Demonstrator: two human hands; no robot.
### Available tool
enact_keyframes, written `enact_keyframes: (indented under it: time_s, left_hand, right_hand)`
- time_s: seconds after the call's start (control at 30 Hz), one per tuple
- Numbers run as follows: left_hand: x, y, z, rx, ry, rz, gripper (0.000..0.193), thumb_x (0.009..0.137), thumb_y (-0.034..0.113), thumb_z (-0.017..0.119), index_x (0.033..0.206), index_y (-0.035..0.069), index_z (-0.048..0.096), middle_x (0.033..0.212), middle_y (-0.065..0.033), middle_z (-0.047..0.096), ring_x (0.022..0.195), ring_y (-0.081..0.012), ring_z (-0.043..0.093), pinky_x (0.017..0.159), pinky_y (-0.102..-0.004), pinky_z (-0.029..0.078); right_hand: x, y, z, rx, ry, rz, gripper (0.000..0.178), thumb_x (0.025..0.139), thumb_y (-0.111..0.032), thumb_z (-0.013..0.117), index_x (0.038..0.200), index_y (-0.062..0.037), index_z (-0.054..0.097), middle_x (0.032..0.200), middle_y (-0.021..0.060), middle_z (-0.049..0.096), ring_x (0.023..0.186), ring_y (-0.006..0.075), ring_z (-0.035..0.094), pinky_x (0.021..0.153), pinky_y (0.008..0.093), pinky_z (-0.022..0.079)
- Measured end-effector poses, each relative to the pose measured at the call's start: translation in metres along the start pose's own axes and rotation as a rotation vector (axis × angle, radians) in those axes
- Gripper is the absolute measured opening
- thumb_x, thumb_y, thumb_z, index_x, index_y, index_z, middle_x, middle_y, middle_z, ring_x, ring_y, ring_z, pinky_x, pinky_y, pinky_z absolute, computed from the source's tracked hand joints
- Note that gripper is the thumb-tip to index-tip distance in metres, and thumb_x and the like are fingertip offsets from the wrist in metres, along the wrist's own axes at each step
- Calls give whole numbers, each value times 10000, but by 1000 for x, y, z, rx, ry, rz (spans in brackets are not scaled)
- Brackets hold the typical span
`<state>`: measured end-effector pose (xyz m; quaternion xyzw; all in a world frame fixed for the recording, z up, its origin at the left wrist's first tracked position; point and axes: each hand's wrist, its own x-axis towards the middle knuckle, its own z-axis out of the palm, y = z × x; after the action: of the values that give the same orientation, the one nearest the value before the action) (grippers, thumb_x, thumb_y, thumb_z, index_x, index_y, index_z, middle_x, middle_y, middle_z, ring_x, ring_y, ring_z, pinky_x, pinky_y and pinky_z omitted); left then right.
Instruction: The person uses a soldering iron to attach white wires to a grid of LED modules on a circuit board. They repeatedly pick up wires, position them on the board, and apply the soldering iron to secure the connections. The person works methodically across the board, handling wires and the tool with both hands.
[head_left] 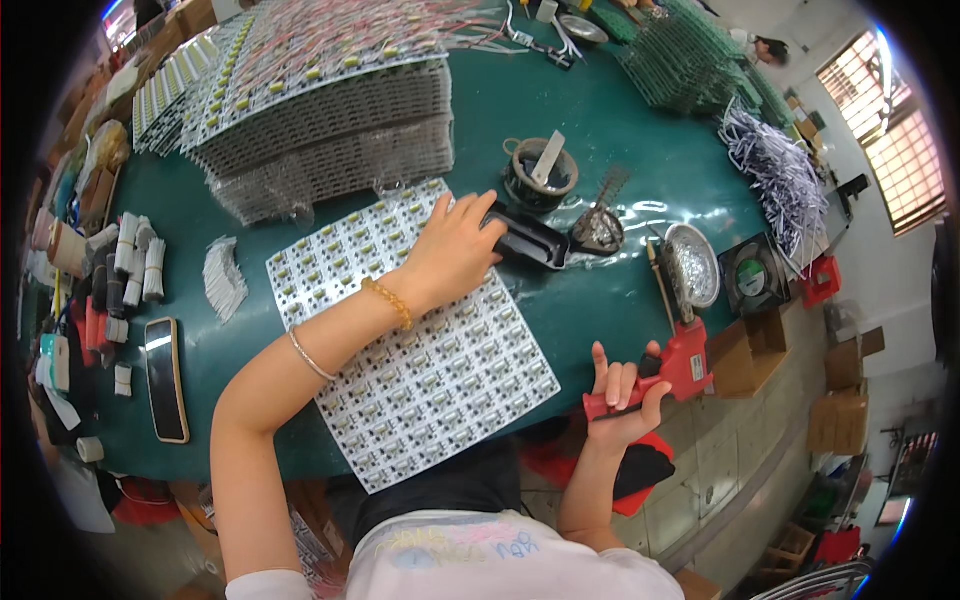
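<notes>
On the green counter (620,130), the left hand (455,245) is resting over the white panel of small circuit boards (420,350), its grip closing around a black holder (530,240). Further right, off the counter's edge, the right hand (625,395) is gripping a red soldering gun (675,365), tip pointing up toward a round metal dish (693,265).

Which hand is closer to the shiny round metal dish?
Right. The right hand, gripping the red soldering gun, sits just below the dish; the left hand is farther left.

Dark-screened phone (166,379) at table's left edge; brown cardboard boxes (845,390) on floor, right.
</notes>
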<state>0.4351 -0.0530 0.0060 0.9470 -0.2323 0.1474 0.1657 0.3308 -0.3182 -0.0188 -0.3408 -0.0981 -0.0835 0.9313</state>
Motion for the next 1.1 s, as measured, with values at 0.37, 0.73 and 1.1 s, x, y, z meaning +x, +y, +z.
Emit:
enact_keyframes:
  time_s: [0.37,0.73,1.1]
  left_hand:
    - [16,-8,-32,-408,270,-68,219,836,149,692,953,-21,617,1228,-195,582,993,-314,617,851,-378,498]
    - [89,-23,-8,-327,307,-107,182,834,127,678,964,3,653,1283,-212,548,1095,-380,576,917,-397,477]
    - [81,-29,3,-357,267,-116,894,734,214,797,1448,84,275,1409,-278,360,1244,-428,447,1004,-445,421]
  right_hand:
    - [-1,-1,1,11,-26,-16,494,971,-428,481,1298,-60,437,516,-23,356,464,99,387,1056,493,344]
    - [-1,-1,6,-26,-23,-22,485,980,-426,461,1301,-64,432,520,-25,363,476,103,392,1049,489,345]
    - [-2,-1,6,-49,-34,-22,491,977,-439,460,1298,-68,429,514,-30,357,462,98,387,1037,486,355]
